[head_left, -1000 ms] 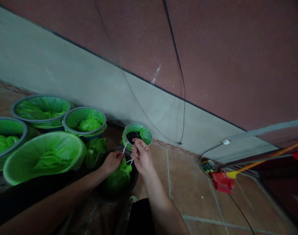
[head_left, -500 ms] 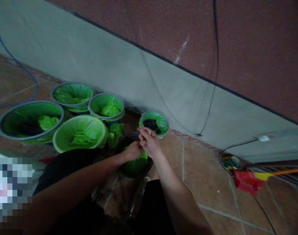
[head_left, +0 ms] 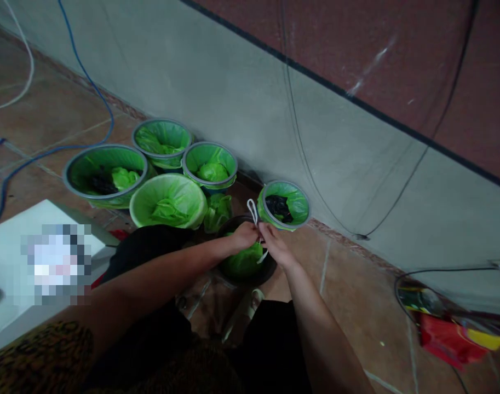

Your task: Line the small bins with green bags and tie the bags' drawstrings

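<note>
Both hands meet over a dark bin [head_left: 246,271] at the middle of the view, on the tiled floor [head_left: 348,306] between the person's knees. The left hand [head_left: 245,236] and the right hand [head_left: 275,244] are each pinched narrow on a white drawstring [head_left: 253,212]; one loop of it stands up at about 12 o'clock from the knuckles and a short tail hangs at 5 o'clock below the right fingers. The string belongs to the green bag [head_left: 243,261] that fills the dark bin, bunched and gathered just under the hands.

Judging by the loop and the closed grip, the step in hand looks like tying off the bag's mouth: the string is drawn up, and the knot seems partly formed, not snug. The next move would call for pulling the two ends apart evenly, keeping the gathered plastic under the knot so that it does not slip open, and holding the bin steady while the string tightens.

At 1 o'clock from the hands, touching the foot of the wall [head_left: 217,93], sits a small lined bin [head_left: 284,204] with something black inside. From 9 to 11 o'clock four more green-lined bins [head_left: 167,200] cluster together, some with crumpled green plastic in them. A blue cable [head_left: 85,87] runs over the floor at 10 o'clock, a white desk [head_left: 11,262] corner shows at 9 o'clock, and a red object [head_left: 442,338] lies at 4 o'clock.
</note>
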`<action>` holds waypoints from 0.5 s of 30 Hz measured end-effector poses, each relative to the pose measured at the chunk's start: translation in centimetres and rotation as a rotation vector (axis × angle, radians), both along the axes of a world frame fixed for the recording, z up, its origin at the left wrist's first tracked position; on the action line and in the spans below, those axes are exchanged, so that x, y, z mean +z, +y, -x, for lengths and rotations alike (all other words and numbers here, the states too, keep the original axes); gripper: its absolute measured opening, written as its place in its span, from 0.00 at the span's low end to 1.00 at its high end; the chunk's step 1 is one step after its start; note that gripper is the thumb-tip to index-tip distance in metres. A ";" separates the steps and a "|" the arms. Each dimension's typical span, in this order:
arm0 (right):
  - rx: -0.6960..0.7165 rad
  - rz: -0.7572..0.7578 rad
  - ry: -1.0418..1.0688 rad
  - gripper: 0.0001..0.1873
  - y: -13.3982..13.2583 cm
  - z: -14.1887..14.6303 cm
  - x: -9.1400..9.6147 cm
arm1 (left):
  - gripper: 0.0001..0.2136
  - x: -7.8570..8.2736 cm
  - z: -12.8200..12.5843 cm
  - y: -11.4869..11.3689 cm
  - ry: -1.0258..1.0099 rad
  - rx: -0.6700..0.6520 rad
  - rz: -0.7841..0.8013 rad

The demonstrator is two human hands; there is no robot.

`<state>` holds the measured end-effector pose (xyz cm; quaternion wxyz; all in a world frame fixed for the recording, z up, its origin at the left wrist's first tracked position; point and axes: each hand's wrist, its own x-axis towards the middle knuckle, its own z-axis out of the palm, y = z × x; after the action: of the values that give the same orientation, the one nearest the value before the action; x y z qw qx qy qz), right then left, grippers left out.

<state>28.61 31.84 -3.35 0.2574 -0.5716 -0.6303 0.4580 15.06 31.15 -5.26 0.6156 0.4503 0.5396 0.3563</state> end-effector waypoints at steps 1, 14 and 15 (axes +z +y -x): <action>0.030 -0.020 -0.097 0.16 -0.2 -0.2 -0.1 | 0.13 -0.1 0.1 0.1 -0.002 0.017 0.014; 0.111 -0.096 -0.347 0.13 0.4 -1.5 1.7 | 0.05 0.7 2.0 0.8 -0.067 0.106 0.067; 0.116 -0.083 -0.327 0.13 0.4 -1.7 1.7 | 0.04 0.7 2.1 0.9 -0.055 0.109 0.058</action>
<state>30.33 32.19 -1.61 0.1481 -0.5901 -0.7140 0.3466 12.92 32.08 -4.59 0.6228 0.3923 0.5563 0.3857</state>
